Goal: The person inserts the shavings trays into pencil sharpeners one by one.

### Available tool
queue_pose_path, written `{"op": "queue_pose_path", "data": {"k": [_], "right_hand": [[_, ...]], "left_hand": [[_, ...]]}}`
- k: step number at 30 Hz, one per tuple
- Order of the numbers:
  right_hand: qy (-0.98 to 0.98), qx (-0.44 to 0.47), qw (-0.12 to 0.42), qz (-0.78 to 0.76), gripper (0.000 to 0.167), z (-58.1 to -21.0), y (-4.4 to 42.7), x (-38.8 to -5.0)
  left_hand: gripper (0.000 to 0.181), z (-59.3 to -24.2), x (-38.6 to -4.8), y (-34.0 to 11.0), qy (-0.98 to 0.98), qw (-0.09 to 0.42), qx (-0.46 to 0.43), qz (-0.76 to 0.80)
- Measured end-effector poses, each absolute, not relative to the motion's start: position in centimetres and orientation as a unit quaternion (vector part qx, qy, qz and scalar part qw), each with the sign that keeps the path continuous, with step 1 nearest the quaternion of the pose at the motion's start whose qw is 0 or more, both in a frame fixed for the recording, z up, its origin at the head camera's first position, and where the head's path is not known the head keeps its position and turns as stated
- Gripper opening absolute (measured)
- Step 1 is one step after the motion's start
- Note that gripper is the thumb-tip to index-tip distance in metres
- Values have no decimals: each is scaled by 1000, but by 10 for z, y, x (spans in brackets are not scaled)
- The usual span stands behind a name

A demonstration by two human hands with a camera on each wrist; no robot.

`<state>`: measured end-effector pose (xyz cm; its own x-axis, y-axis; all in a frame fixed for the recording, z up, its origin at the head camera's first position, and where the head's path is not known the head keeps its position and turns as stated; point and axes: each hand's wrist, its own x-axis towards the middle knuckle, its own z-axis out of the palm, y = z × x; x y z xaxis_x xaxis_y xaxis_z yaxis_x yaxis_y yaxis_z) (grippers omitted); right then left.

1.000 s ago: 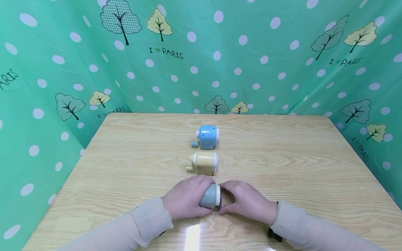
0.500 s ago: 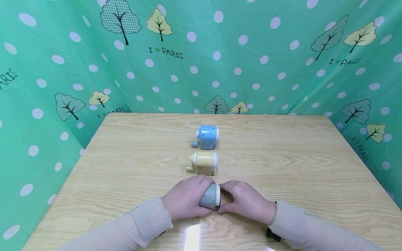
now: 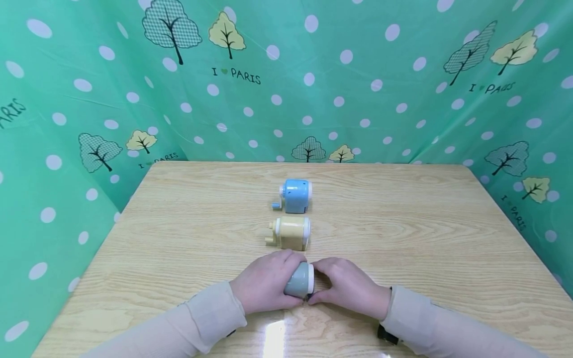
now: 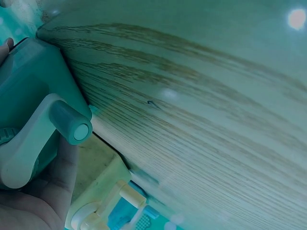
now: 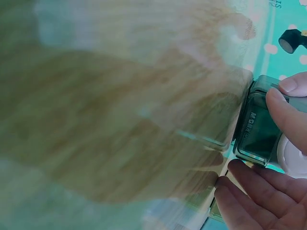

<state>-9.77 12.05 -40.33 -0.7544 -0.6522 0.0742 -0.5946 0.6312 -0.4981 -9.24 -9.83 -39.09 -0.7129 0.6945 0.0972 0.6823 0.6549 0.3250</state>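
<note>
A grey-green crank pencil sharpener (image 3: 299,279) stands on the table near the front, and my left hand (image 3: 266,284) grips its body from the left. Its crank handle (image 4: 31,139) shows in the left wrist view. On the sharpener's right side is my right hand (image 3: 351,288), with thumb and fingers at either edge of the dark see-through shavings drawer (image 5: 259,127). That drawer sits in or against the body; the head view mostly hides it. Just behind stands a yellow pencil sharpener (image 3: 293,232), and farther back a blue pencil sharpener (image 3: 297,195).
The wood-grain table (image 3: 403,214) carries the three sharpeners in a row from front to back, cranks to the left. A green dotted curtain (image 3: 358,114) with printed trees hangs behind and along both sides.
My right hand has shifted slightly left toward the grey-green sharpener, and the dark drawer has slid in closer to its body. My left hand has stayed put.
</note>
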Motion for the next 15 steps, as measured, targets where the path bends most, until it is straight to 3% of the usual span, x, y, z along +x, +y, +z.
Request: {"op": "queue_pose_path", "data": {"k": [15], "right_hand": [[894,-348,57,-275,46,-402,116,-98]], "left_hand": [[63,-390,-92,-99,908,10,385,168]]}}
